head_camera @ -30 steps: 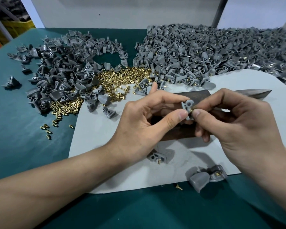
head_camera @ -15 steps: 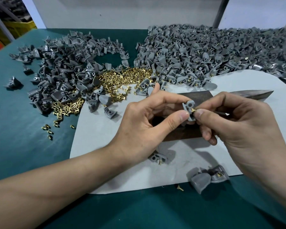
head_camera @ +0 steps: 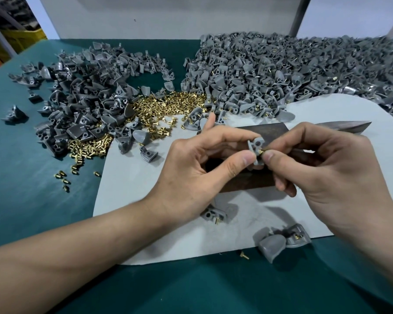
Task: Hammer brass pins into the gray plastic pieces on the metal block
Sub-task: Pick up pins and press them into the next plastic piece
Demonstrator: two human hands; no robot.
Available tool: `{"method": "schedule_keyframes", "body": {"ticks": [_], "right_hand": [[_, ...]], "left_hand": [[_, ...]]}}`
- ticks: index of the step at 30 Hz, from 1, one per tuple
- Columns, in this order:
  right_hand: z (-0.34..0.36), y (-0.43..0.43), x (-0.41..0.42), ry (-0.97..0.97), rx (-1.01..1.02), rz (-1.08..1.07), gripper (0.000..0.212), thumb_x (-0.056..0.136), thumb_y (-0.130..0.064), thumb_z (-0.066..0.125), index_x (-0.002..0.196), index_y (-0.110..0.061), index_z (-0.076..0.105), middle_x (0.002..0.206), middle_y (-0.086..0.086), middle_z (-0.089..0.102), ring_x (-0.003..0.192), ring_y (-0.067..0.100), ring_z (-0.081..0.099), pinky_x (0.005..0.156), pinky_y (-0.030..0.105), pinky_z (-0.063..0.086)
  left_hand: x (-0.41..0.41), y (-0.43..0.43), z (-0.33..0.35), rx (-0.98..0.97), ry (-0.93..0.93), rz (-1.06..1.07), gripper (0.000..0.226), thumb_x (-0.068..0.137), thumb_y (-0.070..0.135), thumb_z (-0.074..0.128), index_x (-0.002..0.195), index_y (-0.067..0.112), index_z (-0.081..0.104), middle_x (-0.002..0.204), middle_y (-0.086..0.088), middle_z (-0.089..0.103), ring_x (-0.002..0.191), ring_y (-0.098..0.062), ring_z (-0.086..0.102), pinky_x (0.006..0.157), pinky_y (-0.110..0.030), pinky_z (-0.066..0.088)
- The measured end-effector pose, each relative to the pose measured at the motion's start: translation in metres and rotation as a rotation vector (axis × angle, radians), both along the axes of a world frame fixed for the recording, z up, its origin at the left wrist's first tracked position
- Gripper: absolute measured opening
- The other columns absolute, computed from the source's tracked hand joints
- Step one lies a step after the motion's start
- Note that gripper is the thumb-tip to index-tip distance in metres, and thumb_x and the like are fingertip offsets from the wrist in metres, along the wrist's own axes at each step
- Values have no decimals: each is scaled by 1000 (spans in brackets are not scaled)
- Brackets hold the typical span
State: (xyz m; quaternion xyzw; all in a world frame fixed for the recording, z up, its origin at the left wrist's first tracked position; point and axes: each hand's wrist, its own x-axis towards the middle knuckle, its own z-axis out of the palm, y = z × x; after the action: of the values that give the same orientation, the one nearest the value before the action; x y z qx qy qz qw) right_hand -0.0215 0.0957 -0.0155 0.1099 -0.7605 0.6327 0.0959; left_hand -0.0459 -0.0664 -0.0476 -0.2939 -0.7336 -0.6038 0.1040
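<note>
The left grip [head_camera: 191,171] pinches a gray plastic piece [head_camera: 256,147] between thumb and forefinger above the metal block [head_camera: 273,133]. The right grip [head_camera: 322,168] pinches a brass pin [head_camera: 262,152], its tip touching that piece.

Two bare hands meet mid-frame, fingertips nearly touching. L forearm [head_camera: 66,257] comes in from bottom left, running diagonally up to a roughly straight wrist. L hand [head_camera: 191,173] sits thumb side up, thumb and index curled to pinch a gray plastic piece [head_camera: 256,147], pinky sticking up behind. R forearm [head_camera: 390,257] enters from the bottom-right corner. R hand [head_camera: 327,175] shows its back to the camera, thumb and index pinching a brass pin [head_camera: 262,152] against the piece, other fingers curled under w/ knuckles bent.
</note>
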Motion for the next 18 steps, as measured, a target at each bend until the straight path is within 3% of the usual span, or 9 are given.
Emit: {"method": "schedule_keyframes", "body": {"ticks": [6,14,18], "right_hand": [[-1,1,1,40,54,-10,15,74,-5,73,66,-11,62,45,-2,57,34,5,47,39,12,37],[1,0,1,83,137,-32,18,72,-4,73,63,-14,61,44,-10,57,33,4,48,39,9,35],[0,0,1,90,174,-52,16,71,-5,72,63,-14,61,44,-11,57,33,4,49,39,8,35]], "left_hand": [[0,0,0,0,-10,-7,23,86,15,64,108,19,61,89,20,68,86,4,68,122,-45,10],[0,-1,-2,-21,-15,-3,24,86,15,64,109,17,62,86,12,73,87,3,68,122,-43,9],[1,-1,-1,-34,-28,8,25,87,12,66,111,17,62,98,5,73,89,-1,70,122,-43,9]]}}
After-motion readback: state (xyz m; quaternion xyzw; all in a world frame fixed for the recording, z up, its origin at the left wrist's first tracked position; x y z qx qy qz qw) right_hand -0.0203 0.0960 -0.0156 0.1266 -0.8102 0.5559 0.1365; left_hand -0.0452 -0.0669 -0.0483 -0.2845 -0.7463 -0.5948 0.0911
